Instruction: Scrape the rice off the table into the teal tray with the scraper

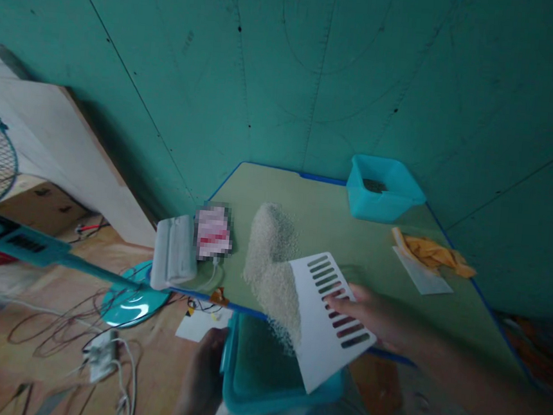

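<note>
My right hand (368, 312) grips a white slotted plastic sheet (322, 353), its fingers closed around the slotted side. The sheet's left edge is against a heap of small whitish grains (267, 258) that look like rice. Some grains run over the table's front edge toward a teal plastic bin (229, 390), which is below that edge and just above my lap. With my left hand (207, 363) I hold the bin by its left side; the fingertips are hidden behind its wall. The sheet's lower corner overlaps the bin's opening in this view.
On the green table (325, 202) stand a second teal bin (378, 207) at back right, an orange cloth (432, 252) and white paper (422, 281). A grey-white case (174, 253) and pixelated packet (213, 231) lie left. A fan (17, 236) and cables occupy the floor.
</note>
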`<state>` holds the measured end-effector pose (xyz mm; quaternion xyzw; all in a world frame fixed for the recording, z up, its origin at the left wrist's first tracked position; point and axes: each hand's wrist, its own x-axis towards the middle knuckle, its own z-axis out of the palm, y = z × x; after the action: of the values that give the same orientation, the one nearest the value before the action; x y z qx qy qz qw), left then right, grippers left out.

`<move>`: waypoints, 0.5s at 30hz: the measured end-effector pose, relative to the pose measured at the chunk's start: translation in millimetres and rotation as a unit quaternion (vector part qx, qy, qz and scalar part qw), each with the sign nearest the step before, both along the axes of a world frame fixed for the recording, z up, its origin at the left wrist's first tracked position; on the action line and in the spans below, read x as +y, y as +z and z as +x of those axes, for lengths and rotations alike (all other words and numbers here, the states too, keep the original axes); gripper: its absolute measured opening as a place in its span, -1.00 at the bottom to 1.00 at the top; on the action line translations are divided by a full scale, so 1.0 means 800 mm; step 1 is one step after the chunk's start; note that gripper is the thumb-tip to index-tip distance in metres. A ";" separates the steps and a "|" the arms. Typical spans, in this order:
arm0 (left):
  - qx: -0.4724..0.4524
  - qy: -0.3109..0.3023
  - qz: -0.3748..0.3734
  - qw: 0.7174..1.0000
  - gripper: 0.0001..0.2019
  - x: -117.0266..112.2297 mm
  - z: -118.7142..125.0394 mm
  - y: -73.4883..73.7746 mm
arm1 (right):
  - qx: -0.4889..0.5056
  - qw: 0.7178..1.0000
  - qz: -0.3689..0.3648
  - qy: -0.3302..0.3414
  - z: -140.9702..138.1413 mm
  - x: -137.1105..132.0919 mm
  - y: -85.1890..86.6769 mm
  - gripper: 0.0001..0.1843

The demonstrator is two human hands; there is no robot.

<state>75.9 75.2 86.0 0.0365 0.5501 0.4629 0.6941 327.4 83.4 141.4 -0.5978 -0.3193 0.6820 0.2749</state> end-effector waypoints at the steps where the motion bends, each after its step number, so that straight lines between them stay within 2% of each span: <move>1: -0.005 -0.007 -0.002 1.000 -0.81 0.000 0.000 -0.001 | -0.010 1.000 -0.011 0.002 -0.002 -0.004 0.003 -0.80; 4: -0.002 -0.008 0.007 1.000 -0.82 0.000 0.002 -0.001 | -0.045 0.998 -0.044 0.007 -0.008 -0.014 0.014 -0.81; 7: -0.007 -0.011 0.010 1.000 -0.79 0.001 0.006 0.005 | -0.066 0.997 -0.047 0.018 -0.010 -0.022 0.023 -0.75; 11: -0.017 -0.006 0.003 1.000 -0.80 0.002 0.008 0.006 | -0.068 0.997 -0.008 0.045 -0.007 -0.030 0.030 -0.66; 15: -0.039 -0.006 -0.010 0.999 -0.81 0.002 0.006 0.004 | -0.078 0.994 0.032 0.072 -0.003 -0.032 0.039 -0.64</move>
<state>80.5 77.0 88.9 0.0146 0.5273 0.4540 0.7180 325.0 57.9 172.8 -0.6156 -0.4036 0.6407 0.2183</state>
